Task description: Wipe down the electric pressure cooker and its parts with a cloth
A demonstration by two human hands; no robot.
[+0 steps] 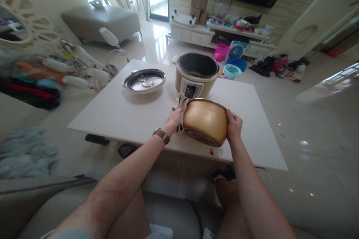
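A gold inner pot (206, 119) is held up over the front of the white table, tilted so that part of its ringed underside shows. My left hand (175, 120) is closed around a patterned cloth (181, 105) pressed to the pot's left side. On the opposite side, my right hand (234, 123) grips the pot near its rim, thumb at the top edge. Just behind stands the cooker body (193, 78), its dark inside facing up and its control panel towards me. Its round lid (145, 81) lies on the table to the left, inner side up.
The white table (112, 113) spans the space before me, with a small sticker (211, 151) at its front edge. A floor lamp with several white shades (109, 37) stands close to the left. Baskets (232, 71) and a TV cabinet (193, 36) are beyond.
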